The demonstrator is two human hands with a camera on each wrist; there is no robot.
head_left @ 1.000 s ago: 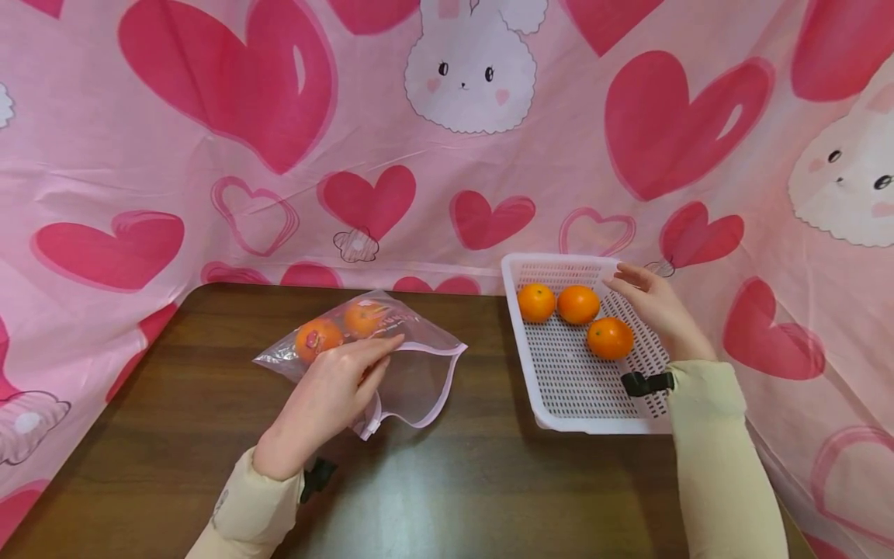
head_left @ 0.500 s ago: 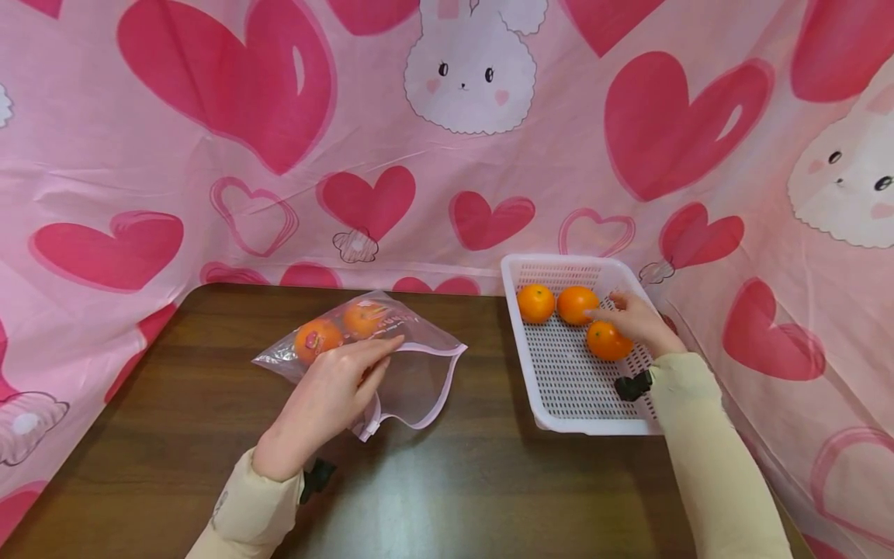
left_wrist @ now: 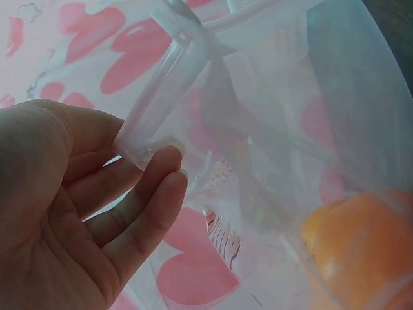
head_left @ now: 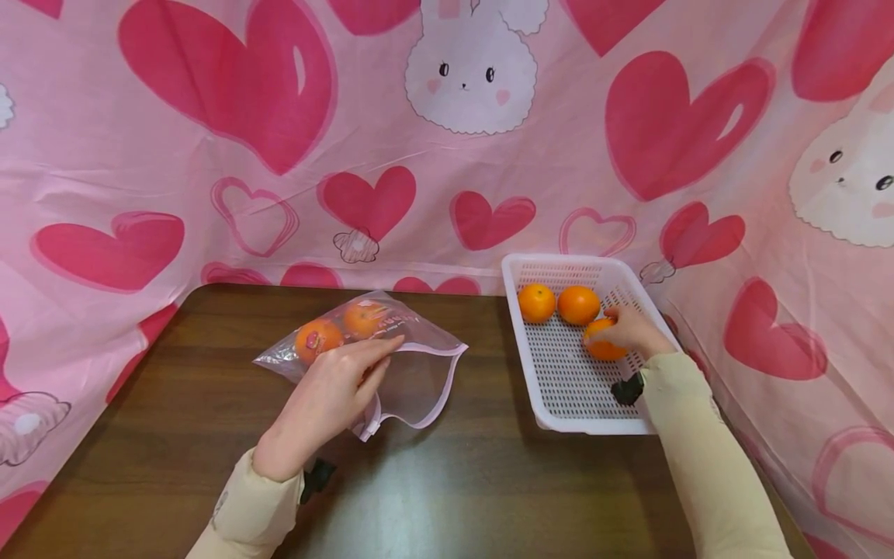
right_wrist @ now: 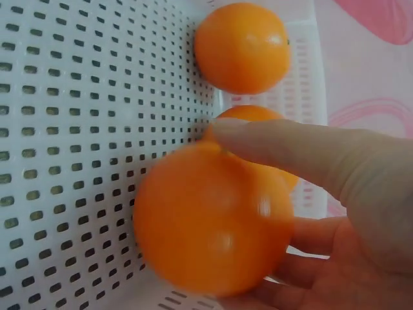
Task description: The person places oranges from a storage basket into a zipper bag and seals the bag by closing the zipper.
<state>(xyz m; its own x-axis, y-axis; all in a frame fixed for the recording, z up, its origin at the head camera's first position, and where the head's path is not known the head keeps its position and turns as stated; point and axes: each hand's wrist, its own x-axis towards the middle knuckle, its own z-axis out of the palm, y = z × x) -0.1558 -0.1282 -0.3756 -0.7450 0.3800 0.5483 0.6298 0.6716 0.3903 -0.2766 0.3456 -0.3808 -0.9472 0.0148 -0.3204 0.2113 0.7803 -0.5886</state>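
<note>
My left hand (head_left: 330, 394) pinches the rim of a clear zip bag (head_left: 419, 380) between thumb and fingers; in the left wrist view the bag's edge (left_wrist: 145, 123) passes between them. The bag's mouth gapes to the right, and two oranges (head_left: 319, 340) lie inside it. Over the white basket, my right hand (head_left: 634, 330) grips the nearest orange (head_left: 602, 343). In the right wrist view the thumb lies over this orange (right_wrist: 213, 219) and the other fingers curl behind its far side, partly hidden.
Two more oranges, one of them the left orange (head_left: 536, 303), sit at the back of the white perforated basket (head_left: 527, 373). Both bag and basket stand on a dark wooden table (head_left: 447, 497). A pink heart-patterned cloth (head_left: 433, 155) hangs close behind and along the sides.
My right hand has come from the basket's right rim leftward and down into it, and has closed around the nearest orange. The left hand and bag stay in place.
</note>
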